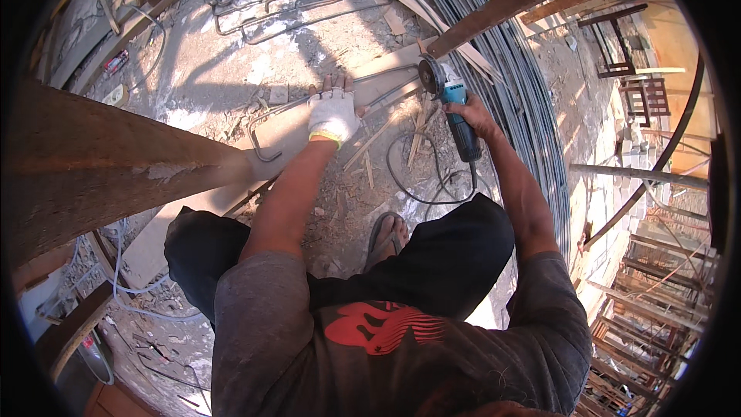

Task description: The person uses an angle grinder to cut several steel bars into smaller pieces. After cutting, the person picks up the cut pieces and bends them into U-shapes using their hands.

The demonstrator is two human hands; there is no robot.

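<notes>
Gripping a teal-and-black angle grinder (455,96) in the bare right hand (477,116), the gloved left hand (333,114) laid flat.

The right hand is clamped around the grinder's smooth casing, beside a bundle of long, dark steel rods (515,85); its round disc (428,77) sits near the far end of a wooden board (287,128). The left hand, in pale knit fabric with bare fingertips, lies with fingers outstretched over the board; its palm hides what is underneath, including parts of thin, bent rods (386,72). Whether the disc touches metal is hard to make out. A rough wooden beam (123,139) is cut off at the left.
</notes>
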